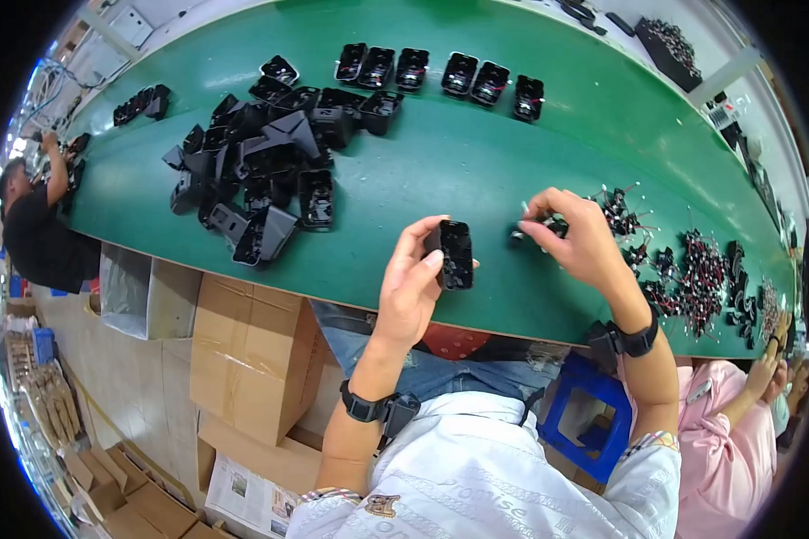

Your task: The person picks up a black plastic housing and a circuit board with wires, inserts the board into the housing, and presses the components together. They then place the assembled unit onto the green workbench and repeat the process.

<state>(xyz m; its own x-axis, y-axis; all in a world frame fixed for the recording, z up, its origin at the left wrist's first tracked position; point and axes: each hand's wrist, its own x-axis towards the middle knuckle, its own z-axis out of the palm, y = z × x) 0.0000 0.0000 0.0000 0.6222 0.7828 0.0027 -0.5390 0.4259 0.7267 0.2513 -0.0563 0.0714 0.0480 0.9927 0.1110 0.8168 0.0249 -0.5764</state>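
My left hand (408, 286) holds a small black plastic housing (457, 255) upright over the green table, its open side with a hollow interior showing. To the right of it, my right hand (577, 235) is closed in a pinch on a small dark part (555, 225), mostly covered by the fingers, so its kind is unclear. Beyond that hand lies a heap of small black parts with red and white wires (699, 274). Left of my left hand is a jumbled pile of black housings (274, 157).
Along the far side of the green table (404, 171) stand several housings in a row (413, 69). A co-worker in black (40, 220) is at the far left, another in pink (724, 422) close on my right. Cardboard boxes (247, 355) stand below the front edge, beside a blue stool (589, 413).
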